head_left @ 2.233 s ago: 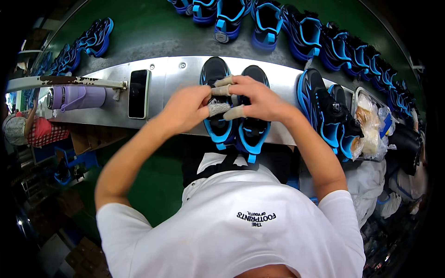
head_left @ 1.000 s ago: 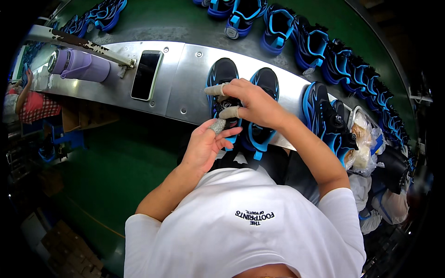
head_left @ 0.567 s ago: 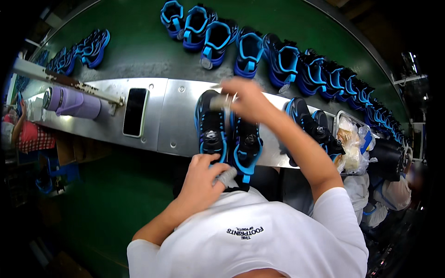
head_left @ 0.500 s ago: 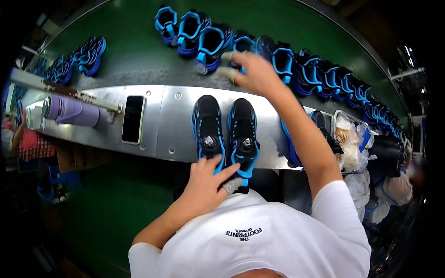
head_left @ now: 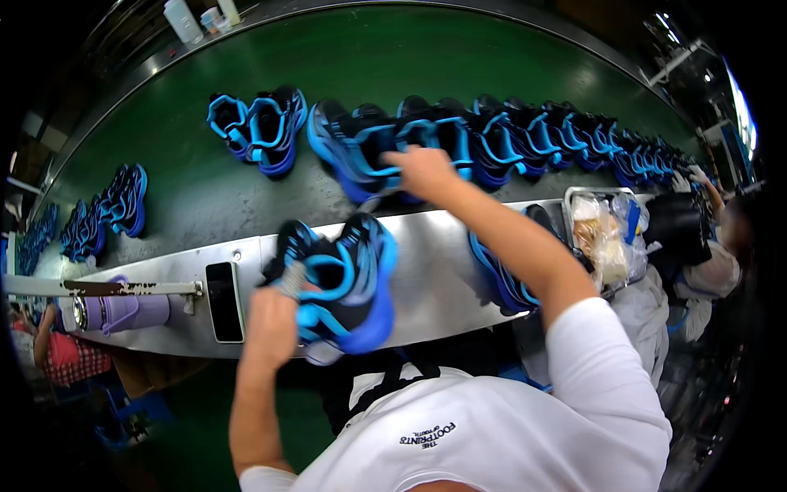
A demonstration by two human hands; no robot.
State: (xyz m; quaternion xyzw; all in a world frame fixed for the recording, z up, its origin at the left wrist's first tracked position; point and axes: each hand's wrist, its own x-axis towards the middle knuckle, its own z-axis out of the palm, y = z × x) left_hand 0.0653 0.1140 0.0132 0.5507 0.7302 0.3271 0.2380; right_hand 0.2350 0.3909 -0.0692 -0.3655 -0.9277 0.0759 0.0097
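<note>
A pair of black and blue sneakers is tilted on the metal ledge in front of me, collars turned toward my left hand. That hand is closed around the heel end, its wrapped thumb at the collar. Beyond the ledge, my right hand reaches to a matching sneaker at the left end of a long row. Its fingers are bent at the heel collar, slightly blurred, and appear to pinch it. Another sneaker lies on the ledge beneath my right forearm, partly hidden.
More sneakers line the green table to the right, with a smaller group left of my right hand. On the ledge are a phone, a purple bottle, a metal bar and a tray of plastic-wrapped items.
The pair on the ledge has gone from lying flat to tilted, with my left hand now gripping it. My right hand has closed at a sneaker in the row. The view has shifted.
</note>
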